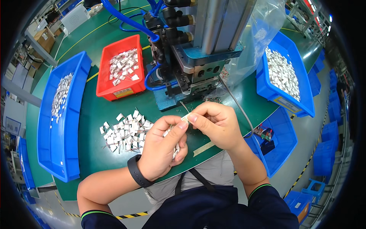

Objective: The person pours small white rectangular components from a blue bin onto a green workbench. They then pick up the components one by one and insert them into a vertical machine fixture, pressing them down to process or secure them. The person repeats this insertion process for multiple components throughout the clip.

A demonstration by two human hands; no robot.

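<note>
In front of the press, both my hands meet over the near edge of the green table. A small white rectangular part with thin wire leads is pinched between them, its leads pointing toward the machine. My left hand grips it at thumb and forefinger, while its curled fingers enclose several more white parts. My right hand has thumb and forefinger closed on the same part from the right. A loose pile of similar white parts lies on the table just left of my left hand.
The pneumatic press, fed by blue hoses, stands directly ahead. White parts fill a red bin, a long blue bin at left and another blue bin at right. A lower blue bin sits beside the table's right edge.
</note>
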